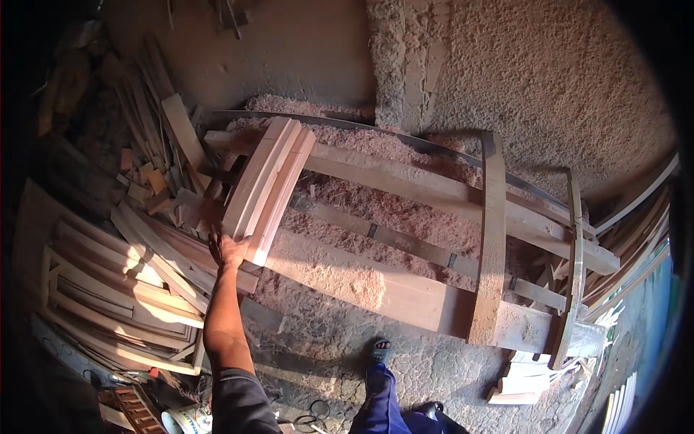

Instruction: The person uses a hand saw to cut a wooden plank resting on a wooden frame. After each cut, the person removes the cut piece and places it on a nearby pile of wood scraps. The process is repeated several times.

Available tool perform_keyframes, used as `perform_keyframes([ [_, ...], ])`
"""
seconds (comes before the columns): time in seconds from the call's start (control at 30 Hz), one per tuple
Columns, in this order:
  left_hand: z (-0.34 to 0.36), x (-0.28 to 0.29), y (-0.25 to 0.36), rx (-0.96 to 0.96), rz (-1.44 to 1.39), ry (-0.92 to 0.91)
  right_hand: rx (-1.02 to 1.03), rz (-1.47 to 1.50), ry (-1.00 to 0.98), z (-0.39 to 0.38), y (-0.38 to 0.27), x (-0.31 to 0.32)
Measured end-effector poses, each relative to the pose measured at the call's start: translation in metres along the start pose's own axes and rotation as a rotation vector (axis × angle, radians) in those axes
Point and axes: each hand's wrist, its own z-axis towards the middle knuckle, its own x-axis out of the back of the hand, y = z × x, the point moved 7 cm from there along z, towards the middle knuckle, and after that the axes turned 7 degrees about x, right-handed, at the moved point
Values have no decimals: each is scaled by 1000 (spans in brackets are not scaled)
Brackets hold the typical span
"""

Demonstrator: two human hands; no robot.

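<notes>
My left hand (230,251) is at the near end of a pale moulded wooden board (260,177). The thumb lies at the board's end and the fingers are around its left edge, partly hard to make out. A second moulded board (286,195) lies close along its right side. Both boards slope across the left part of a low timber rack (405,184), resting on its long beams. My right hand is not in view.
Pinkish wood shavings (390,206) lie between and on the beams. Two crosspieces, a wide one (490,239) and a narrow one (575,267), span the rack's right side. Offcuts (155,181) and curved wooden frames (123,304) crowd the left. A white bucket (186,419) stands below.
</notes>
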Motion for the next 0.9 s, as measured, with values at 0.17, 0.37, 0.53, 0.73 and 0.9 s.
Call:
perform_keyframes([
  [0.17, 105, -61, 30, -139, -502, -323, 7, -106, 3, -15, -13, -13],
  [0.37, 118, -78, 33, -306, -705, -460, 241, -308, 28, -38, -38, -27],
  [0.53, 25, -71, 96, -118, -1002, -596, 175, -215, 154, -77, -5, -14],
  [0.73, -147, -16, 146, -82, -1197, -884, 110, -131, 182, -86, -23, -13],
  [0.9, -327, 3, 220, -82, -1234, -1194, 84, 2, 160, -71, 3, 2],
])
